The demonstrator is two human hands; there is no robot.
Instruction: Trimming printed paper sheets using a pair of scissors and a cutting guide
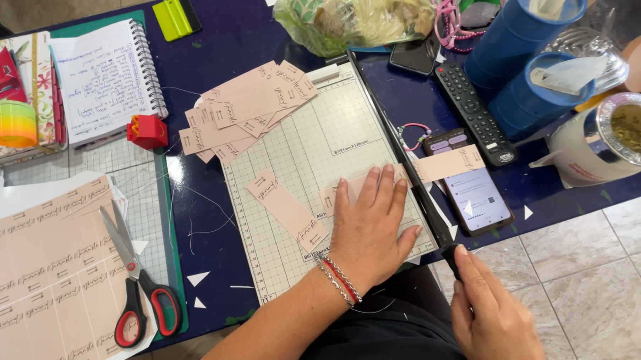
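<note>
The left hand [371, 228] lies spread flat, pressing a pink printed paper strip [445, 164] onto the gridded white paper trimmer [314, 148]; the right hand [496, 324] grips its black blade handle [451, 257].

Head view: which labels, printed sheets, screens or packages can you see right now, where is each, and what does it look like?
Phone: right of the cutter, screen lit pale blue.
Second phone: top centre, screen dark.
Tag strip: pale pink, across the blade, under the left hand.
Cut tags: pink pile, cutter's upper left.
Single tag: pink, on the cutter board.
Printed sheet: pink, lower left.
Plastic bag: clear, top centre.
Right hand: on the blade handle.
</note>
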